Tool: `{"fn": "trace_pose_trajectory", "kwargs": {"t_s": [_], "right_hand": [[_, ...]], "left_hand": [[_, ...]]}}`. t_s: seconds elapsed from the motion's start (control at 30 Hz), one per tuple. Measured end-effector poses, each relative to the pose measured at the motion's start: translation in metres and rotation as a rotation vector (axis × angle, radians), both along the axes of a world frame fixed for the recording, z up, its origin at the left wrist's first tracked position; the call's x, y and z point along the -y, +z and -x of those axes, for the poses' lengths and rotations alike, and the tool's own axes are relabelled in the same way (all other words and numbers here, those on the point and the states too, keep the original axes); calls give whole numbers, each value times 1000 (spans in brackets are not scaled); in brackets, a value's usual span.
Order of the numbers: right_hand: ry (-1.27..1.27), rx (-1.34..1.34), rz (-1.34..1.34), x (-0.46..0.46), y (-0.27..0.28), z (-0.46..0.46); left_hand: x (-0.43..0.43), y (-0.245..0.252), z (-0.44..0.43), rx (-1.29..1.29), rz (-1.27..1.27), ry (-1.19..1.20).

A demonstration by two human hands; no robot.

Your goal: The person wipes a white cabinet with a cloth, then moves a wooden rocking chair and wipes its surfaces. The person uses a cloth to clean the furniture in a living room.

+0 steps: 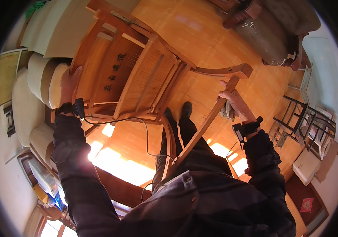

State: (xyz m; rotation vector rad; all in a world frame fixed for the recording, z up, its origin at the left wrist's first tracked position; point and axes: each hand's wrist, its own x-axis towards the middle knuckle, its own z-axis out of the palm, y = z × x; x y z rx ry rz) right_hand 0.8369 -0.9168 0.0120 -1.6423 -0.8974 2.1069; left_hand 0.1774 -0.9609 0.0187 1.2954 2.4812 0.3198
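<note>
A wooden chair with a slatted panel and a board bearing dark characters is tipped over before me. Two curved pieces, like rocker runners, reach from it towards me and are joined by a long wooden crossbar. At the left, my left hand grips the edge of the chair's frame, fingers partly hidden. My right hand is around the upper part of the crossbar, near its joint with the far curved piece. A greyish cloth is bunched under my right palm, against the bar.
A cushioned sofa runs along the left. A brown leather armchair stands at the upper right, with a black metal rack below it. A thin cable hangs from my left wrist across the chair. Sunlight glares on the tiled floor.
</note>
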Motion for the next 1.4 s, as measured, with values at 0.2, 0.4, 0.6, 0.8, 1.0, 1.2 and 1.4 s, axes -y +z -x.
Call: {"fn": "trace_pose_trajectory", "kwargs": {"t_s": [0.2, 0.4, 0.6, 0.8, 1.0, 1.2, 1.4], "right_hand": [[36, 24, -11, -9, -2, -7], [54, 32, -19, -4, -15, -34], [61, 6, 20, 6, -14, -49], [43, 0, 22, 17, -25, -82], [1, -29, 45, 33, -39, -121], [-35, 123, 55, 62, -61, -184], [16, 404, -112, 97, -107, -225]], "left_hand": [[-8, 1, -5, -91, 29, 40], [-15, -13, 3, -80, 38, 49], [-13, -27, 30, -116, 80, 17], [-7, -29, 33, -140, 37, -7], [-2, -8, 9, -100, -3, -38], [13, 9, -32, -136, 20, -14], [25, 15, -55, -261, 96, 22]]}}
